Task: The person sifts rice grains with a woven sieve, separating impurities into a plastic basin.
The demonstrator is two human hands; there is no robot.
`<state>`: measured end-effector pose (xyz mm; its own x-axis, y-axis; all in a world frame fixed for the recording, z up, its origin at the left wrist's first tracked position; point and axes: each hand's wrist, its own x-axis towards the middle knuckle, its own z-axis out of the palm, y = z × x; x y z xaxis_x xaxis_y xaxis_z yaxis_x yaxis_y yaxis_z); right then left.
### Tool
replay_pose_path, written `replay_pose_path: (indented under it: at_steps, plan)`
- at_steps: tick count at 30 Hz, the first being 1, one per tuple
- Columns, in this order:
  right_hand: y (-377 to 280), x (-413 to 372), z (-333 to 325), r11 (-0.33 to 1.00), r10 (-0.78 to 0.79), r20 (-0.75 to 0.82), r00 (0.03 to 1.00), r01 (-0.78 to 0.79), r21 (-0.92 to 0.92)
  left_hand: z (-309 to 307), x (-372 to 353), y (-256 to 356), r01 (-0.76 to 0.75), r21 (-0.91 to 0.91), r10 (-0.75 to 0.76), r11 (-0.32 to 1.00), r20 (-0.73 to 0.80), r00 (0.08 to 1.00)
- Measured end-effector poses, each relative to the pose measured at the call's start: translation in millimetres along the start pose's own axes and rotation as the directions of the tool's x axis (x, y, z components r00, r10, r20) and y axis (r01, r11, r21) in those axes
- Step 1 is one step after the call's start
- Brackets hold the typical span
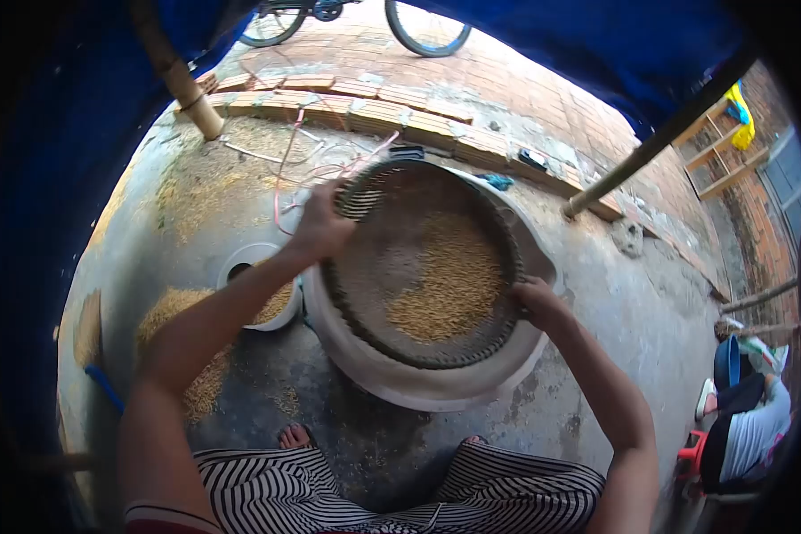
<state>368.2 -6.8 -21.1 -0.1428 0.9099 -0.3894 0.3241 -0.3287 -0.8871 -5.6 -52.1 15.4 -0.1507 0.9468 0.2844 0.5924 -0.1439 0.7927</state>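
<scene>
So, L hand [319, 227]: fingers clamped on sieve [392, 354] rim, far-left.
R hand [536, 298]: gripping rim, right edge.
Sieve: grain [445, 280] inside, over basin [436, 393].

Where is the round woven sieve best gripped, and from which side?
Probably the raised rim of the round dark woven sieve, at opposite edges from outside, where the left hand and right hand hold it: wide, shallow, with golden grain loose in the middle.

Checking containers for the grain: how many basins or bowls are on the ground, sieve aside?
2. A large grey basin sits under the sieve; a small white bowl stands just left of it, partly behind the left forearm. More may be hidden.
</scene>
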Motion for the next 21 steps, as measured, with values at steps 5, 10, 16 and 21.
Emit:
replay_pose_path:
  at_steps: [5,10,16,21]
  plan:
    - [-22.7,10.4,-7.2,0.996,-0.048,-0.033,0.998,0.045,-0.078,-1.7,20.9,-1.8,0.13,-0.315,-0.125,0.94,0.035,0.992]
    - [13.2,8.7,-7.2,0.953,-0.045,-0.148,0.988,-0.002,-0.304,33.3,-2.9,1.7,-0.077,0.053,0.079,0.996,-0.026,0.997]
    - [25.2,18.5,-2.4,0.974,0.011,0.002,1.0,-0.01,-0.226,19.1,-5.0,1.2,0.049,-0.071,-0.051,0.996,-0.027,0.998]
    - [-37.6,-9.4,-18.1,0.932,-0.144,-0.028,0.989,0.126,-0.34,15.4,-3.7,-30.6,-0.032,-0.165,0.017,0.986,-0.094,0.995]
